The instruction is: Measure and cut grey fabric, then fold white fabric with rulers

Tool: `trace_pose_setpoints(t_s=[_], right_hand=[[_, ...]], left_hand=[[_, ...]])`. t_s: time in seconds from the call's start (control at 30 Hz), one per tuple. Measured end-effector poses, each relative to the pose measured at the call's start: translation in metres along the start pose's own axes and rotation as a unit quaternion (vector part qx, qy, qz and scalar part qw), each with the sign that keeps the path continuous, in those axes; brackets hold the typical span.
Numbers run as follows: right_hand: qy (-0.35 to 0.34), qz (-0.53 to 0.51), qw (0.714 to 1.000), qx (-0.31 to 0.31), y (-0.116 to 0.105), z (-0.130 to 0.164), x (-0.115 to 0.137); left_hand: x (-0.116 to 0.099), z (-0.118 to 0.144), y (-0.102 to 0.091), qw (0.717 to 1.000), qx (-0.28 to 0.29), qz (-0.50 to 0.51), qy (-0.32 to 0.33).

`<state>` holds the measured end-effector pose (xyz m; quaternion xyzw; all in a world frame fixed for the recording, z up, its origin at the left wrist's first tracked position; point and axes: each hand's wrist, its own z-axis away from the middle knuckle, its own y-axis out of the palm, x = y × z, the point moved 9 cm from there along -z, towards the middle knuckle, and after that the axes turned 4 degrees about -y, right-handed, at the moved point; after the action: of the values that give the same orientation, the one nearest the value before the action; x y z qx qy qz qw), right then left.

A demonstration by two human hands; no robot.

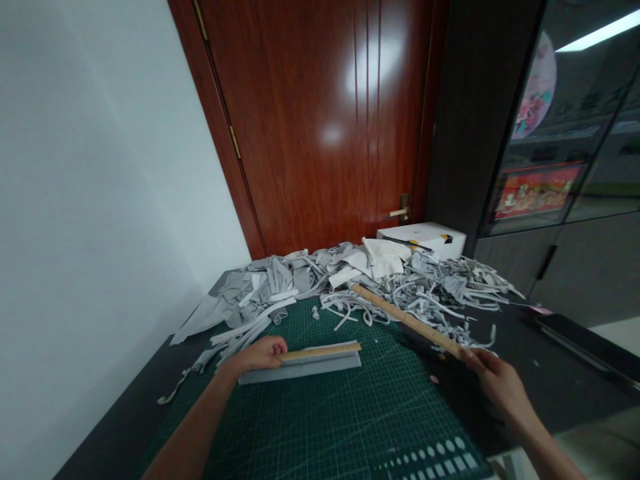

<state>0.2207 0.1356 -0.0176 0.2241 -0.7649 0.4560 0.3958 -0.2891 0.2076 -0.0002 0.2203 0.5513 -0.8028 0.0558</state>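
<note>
My left hand (264, 353) is closed around the left end of a short wooden strip (327, 349), which looks like a ruler. The strip lies along the upper edge of a folded grey fabric piece (310, 369) on the green cutting mat (320, 420). On the right, my right hand (493, 377) grips the near end of a longer wooden ruler (405, 319) between thumb and fingers. That ruler slants up and left, its far tip in front of the heap of scraps. Whether my left fingers also pinch the fabric is hidden.
Grey fabric strips and scraps (425, 287) are heaped along the back of the dark table. Larger grey cloth (260, 287) lies at left. A white box (445, 247) stands behind the heap, and a black flat object (590, 343) lies at right. Beyond is a wooden door (320, 167).
</note>
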Motion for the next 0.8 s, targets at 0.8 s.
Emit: trace_pose_setpoints(t_s=[0.8], right_hand=[[-0.228, 0.359, 0.905, 0.006, 0.022, -0.019, -0.005]], left_hand=[[0.026, -0.029, -0.045, 0.971, -0.236, -0.020, -0.028]])
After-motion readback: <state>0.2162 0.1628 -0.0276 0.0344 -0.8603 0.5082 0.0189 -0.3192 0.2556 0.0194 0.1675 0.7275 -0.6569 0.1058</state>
